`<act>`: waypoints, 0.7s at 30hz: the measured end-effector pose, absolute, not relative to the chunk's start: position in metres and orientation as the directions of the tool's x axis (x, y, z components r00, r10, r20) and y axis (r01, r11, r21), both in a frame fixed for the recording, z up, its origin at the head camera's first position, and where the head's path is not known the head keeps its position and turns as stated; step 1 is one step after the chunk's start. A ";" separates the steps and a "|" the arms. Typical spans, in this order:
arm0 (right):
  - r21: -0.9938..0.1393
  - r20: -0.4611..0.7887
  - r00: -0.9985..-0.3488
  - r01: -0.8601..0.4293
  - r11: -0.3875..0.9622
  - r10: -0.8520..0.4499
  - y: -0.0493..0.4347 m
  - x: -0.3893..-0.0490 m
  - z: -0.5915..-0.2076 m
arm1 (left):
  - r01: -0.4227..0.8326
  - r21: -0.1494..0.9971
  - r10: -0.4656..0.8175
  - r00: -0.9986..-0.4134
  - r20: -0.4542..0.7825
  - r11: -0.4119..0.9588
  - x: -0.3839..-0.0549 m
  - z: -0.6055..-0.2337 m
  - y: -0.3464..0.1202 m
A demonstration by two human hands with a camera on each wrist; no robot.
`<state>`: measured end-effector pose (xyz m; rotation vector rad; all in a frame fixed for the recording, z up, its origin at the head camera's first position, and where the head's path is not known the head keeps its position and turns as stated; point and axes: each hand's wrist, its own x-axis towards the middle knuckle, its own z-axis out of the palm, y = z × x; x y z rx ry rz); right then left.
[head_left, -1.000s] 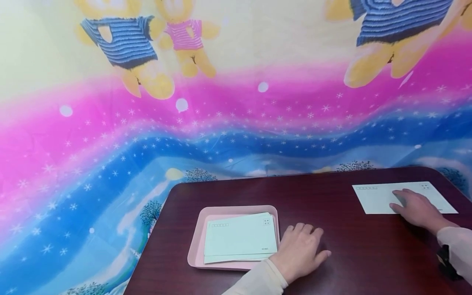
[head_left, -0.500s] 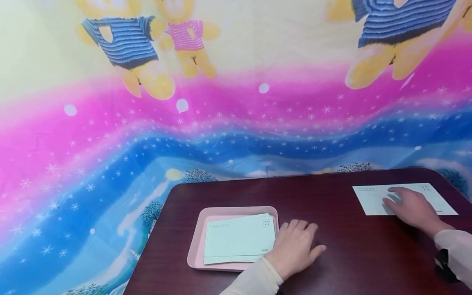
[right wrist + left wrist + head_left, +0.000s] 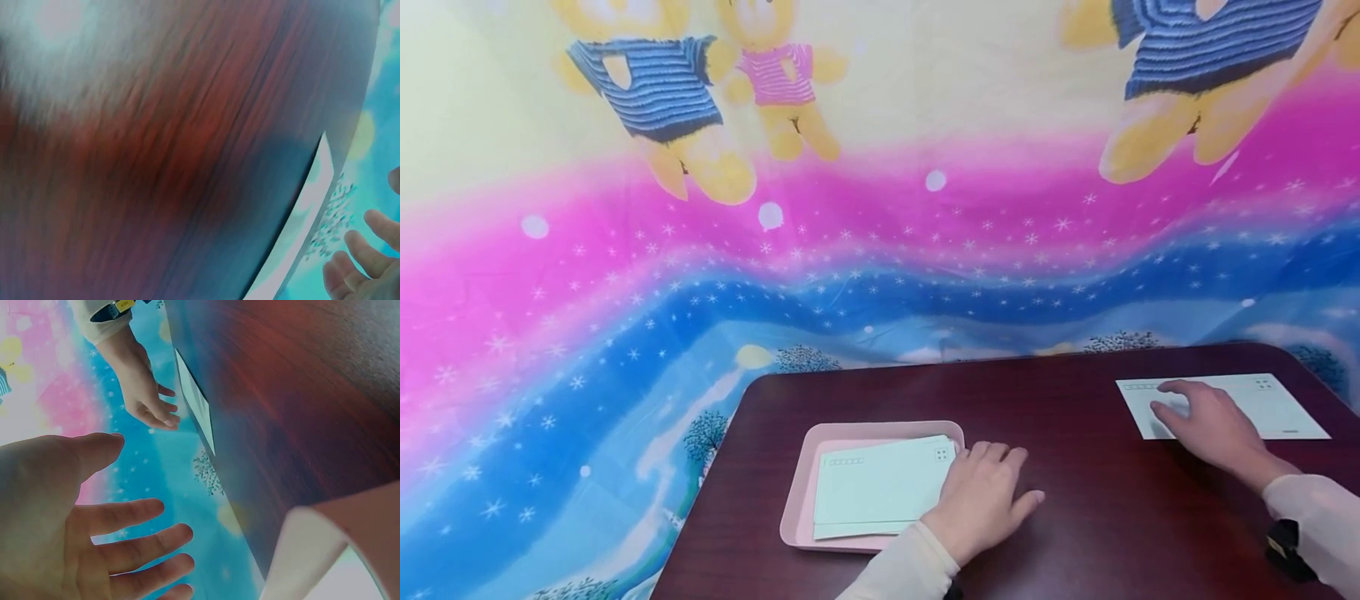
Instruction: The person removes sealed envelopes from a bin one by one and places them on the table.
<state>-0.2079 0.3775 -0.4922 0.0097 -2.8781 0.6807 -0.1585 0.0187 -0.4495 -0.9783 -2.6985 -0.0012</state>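
Note:
White envelopes (image 3: pixel 876 492) lie stacked slightly askew in a shallow pink tray (image 3: pixel 797 500) on the left of the table. My left hand (image 3: pixel 979 502) hovers by the tray's right rim with fingers extended, and the left wrist view shows nothing in its palm (image 3: pixel 56 506). At the far right, another white envelope (image 3: pixel 1288 408) lies flat on the table. Above it hangs my right hand (image 3: pixel 1213 425), thumb and fingers spread and loosely bent, holding nothing. In the right wrist view its fingers (image 3: pixel 369 250) appear apart from the envelope (image 3: pixel 300 225).
The table (image 3: pixel 1045 417) is dark reddish wood with rounded corners. Behind it hangs a cloth (image 3: pixel 880 217) printed with bears and snowflakes. A dark band (image 3: pixel 1285 542) circles the right wrist.
Both hands have drifted left: the right across the envelope toward its left end, the left closer over the tray's right rim. The envelopes and the tray appear to stay in place.

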 end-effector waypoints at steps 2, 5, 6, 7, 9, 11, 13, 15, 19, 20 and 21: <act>-0.450 0.175 -0.984 -0.055 0.891 0.027 0.371 -0.206 -0.490 | 0.625 -0.092 0.625 -0.738 0.253 0.775 -0.159 -0.449 0.016; -0.463 0.162 -0.987 -0.067 0.884 0.011 0.360 -0.203 -0.487 | 0.617 -0.089 0.617 -0.745 0.253 0.782 -0.159 -0.449 0.012; -0.468 0.162 -0.987 -0.071 0.881 0.006 0.356 -0.202 -0.487 | 0.615 -0.084 0.614 -0.748 0.251 0.784 -0.159 -0.448 0.010; -0.472 0.159 -0.987 -0.077 0.878 -0.002 0.352 -0.201 -0.486 | 0.613 -0.081 0.612 -0.751 0.248 0.786 -0.159 -0.448 0.009; -0.477 0.162 -0.987 -0.094 0.874 -0.018 0.344 -0.200 -0.484 | 0.610 -0.071 0.607 -0.757 0.242 0.789 -0.159 -0.447 0.007; -0.477 0.177 -0.984 -0.115 0.871 -0.033 0.337 -0.199 -0.481 | 0.606 -0.062 0.602 -0.763 0.235 0.793 -0.158 -0.447 0.004; -0.473 0.187 -0.981 -0.133 0.871 -0.048 0.329 -0.198 -0.478 | 0.604 -0.058 0.599 -0.766 0.232 0.795 -0.158 -0.446 0.001; -0.464 0.200 -0.978 -0.150 0.873 -0.061 0.322 -0.197 -0.475 | 0.602 -0.051 0.596 -0.770 0.229 0.797 -0.158 -0.445 -0.001; -0.452 0.214 -0.973 -0.172 0.875 -0.081 0.308 -0.193 -0.470 | 0.597 -0.045 0.590 -0.775 0.226 0.801 -0.159 -0.445 -0.006; -0.451 0.213 -0.973 -0.176 0.875 -0.085 0.304 -0.192 -0.469 | 0.595 -0.044 0.588 -0.777 0.225 0.802 -0.159 -0.445 -0.008; -0.452 0.212 -0.973 -0.179 0.874 -0.089 0.301 -0.191 -0.468 | 0.594 -0.044 0.587 -0.777 0.226 0.803 -0.159 -0.446 -0.009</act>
